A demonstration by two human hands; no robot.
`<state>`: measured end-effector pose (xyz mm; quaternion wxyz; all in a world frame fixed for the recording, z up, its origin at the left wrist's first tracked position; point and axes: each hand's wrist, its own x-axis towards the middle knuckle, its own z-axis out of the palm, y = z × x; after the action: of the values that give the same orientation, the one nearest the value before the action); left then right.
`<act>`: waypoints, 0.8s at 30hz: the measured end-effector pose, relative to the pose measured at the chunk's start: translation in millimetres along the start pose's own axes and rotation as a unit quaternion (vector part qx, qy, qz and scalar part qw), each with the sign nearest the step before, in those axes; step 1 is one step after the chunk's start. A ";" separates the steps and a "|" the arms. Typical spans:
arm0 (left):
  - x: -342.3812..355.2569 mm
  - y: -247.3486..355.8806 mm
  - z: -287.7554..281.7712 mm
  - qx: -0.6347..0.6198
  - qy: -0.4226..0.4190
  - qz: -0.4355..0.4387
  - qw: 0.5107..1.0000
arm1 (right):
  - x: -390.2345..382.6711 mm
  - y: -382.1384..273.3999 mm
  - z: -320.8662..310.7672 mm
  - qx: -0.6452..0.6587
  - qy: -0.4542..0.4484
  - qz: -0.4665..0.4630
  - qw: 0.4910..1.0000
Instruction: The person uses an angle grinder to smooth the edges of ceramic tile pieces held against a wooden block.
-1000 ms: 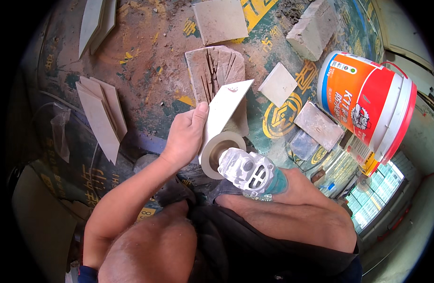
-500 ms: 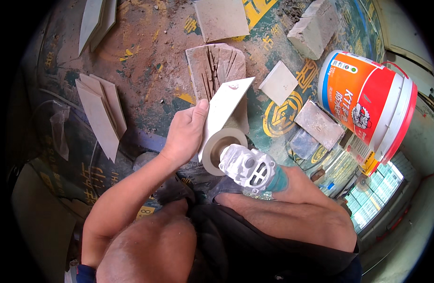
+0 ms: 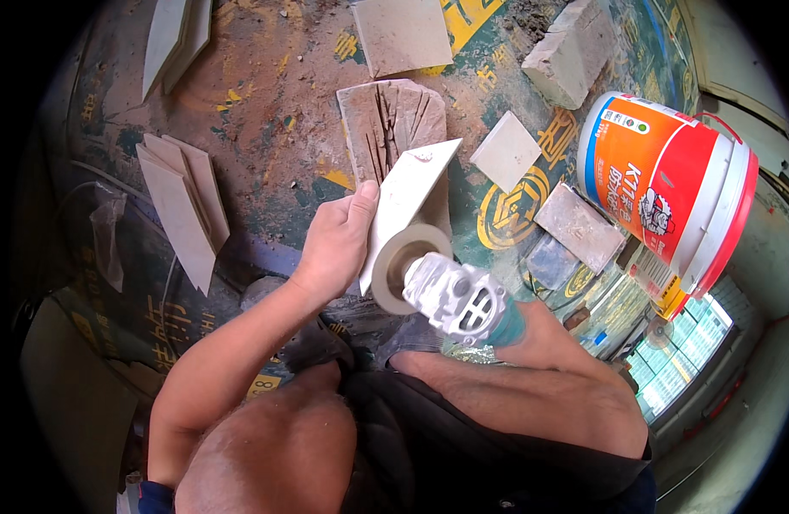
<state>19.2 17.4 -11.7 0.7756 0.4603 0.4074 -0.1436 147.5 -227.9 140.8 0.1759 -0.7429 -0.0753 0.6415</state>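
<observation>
My left hand (image 3: 334, 244) is closed on the edge of a slanted white tile piece (image 3: 416, 180), its thumb lying on the face. The tile leans over a thick, dusty block (image 3: 360, 116) that has deep grooves cut in its top. In my right hand (image 3: 531, 327) is an angle grinder (image 3: 459, 295) with a pale metal head and a teal body; most of those fingers are hidden. The grinder's round disc (image 3: 384, 272) lies against or very close to the tile's lower right edge; contact cannot be made out.
Cut tile pieces (image 3: 176, 206) stand stacked at left, with more (image 3: 178, 38) beyond. A square tile (image 3: 403, 38) lies at the far side, a small one (image 3: 506, 152) right of the block. An orange-and-red bucket (image 3: 660, 184) and a stone block (image 3: 570, 56) are at right.
The grinder has shifted slightly to the right, and its disc has tilted a little. My left hand and the tile are almost where they were.
</observation>
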 end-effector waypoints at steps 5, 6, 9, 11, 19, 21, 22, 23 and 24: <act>0.8 -2.5 -1.6 -0.027 -0.011 -0.006 1.000 | 3.5 -3.1 -4.7 -0.068 -0.004 0.029 0.997; 0.6 -4.1 -1.8 -0.030 -0.008 -0.005 1.000 | 5.8 -0.5 -7.9 -0.084 -0.007 0.034 0.996; 1.7 -4.4 -0.5 -0.047 -0.009 -0.006 0.999 | 5.4 -2.1 -12.8 -0.032 -0.002 0.067 0.997; 0.1 -1.0 1.9 -0.059 -0.005 -0.016 0.998 | 4.2 1.6 -9.8 -0.019 -0.008 0.046 0.999; 3.0 -6.8 -2.3 -0.060 -0.018 -0.009 0.998 | 7.1 -2.2 -9.7 -0.061 0.012 0.041 0.997; 5.1 -8.9 -4.8 -0.049 -0.024 -0.006 0.998 | 7.6 7.7 -10.5 -0.023 0.045 0.053 0.997; 4.9 -10.8 -7.7 -0.036 -0.023 -0.008 0.999 | 9.8 10.2 -11.4 -0.010 0.050 0.068 0.996; 4.3 -11.4 -10.2 -0.022 -0.022 -0.011 0.999 | 12.5 12.2 -12.0 0.004 0.055 0.083 0.995; 3.7 -7.8 -11.6 -0.030 -0.018 -0.018 0.999 | 14.2 13.0 -13.4 0.018 0.064 0.097 0.993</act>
<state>11.1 23.5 -22.0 0.7933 0.4268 0.4062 -0.1536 161.5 -237.4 124.5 0.1305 -0.7828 0.0198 0.6082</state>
